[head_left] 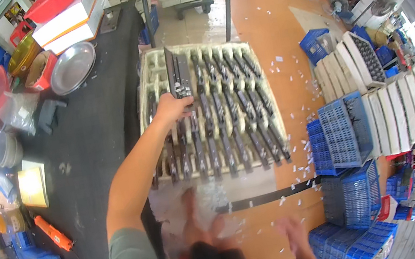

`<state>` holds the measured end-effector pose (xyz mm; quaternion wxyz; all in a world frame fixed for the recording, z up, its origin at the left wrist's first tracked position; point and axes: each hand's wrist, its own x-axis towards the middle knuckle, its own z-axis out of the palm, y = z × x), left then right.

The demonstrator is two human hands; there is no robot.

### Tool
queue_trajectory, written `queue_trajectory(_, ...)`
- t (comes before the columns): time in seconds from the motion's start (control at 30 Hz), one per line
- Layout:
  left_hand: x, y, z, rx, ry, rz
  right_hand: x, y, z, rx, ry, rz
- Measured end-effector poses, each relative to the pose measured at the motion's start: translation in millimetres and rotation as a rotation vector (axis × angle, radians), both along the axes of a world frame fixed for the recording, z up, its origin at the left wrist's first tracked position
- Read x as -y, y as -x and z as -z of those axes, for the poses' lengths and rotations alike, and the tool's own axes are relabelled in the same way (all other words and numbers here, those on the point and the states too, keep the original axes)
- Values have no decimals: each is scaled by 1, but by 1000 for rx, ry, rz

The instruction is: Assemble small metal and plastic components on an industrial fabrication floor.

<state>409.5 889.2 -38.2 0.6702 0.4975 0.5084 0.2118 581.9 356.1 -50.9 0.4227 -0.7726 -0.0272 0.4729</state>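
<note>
My left hand (174,106) reaches over a cream moulded tray (251,45) and is closed on the near end of a long dark metal piece (179,73). That piece is held above the tray's far left part, and it looks like a flat channel with small bright fittings near my fingers. Rows of similar narrow dark metal pieces (218,111) lie lengthwise in the tray's slots. Some slots at the far left show bare. My right hand (292,234) hangs low at the right, apart from the tray, and its fingers are smeared by motion.
A dark workbench (94,149) runs along my left, bearing a grey metal plate (73,67), an orange electric screwdriver (53,233) and a yellow pad (33,188). A metal frame (228,12) rises behind the tray. Blue crates (344,130) and stacked white trays (398,109) stand right.
</note>
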Motion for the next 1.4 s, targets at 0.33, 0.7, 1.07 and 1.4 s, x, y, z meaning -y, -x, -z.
queue_trajectory(0.33,-102,-35,74,-428,-138,114,242,-20,-13,-195,656,-424)
queue_trajectory(0.7,-88,-23,84,-171,-45,-240,244,-18,-86,-137,644,-430)
queue_trajectory(1.07,-97,9,81,-187,25,-203,249,-6,-131,-73,627,-420)
queue_trajectory(1.4,-125,36,79,-373,215,-51,256,38,-143,-6,573,-327)
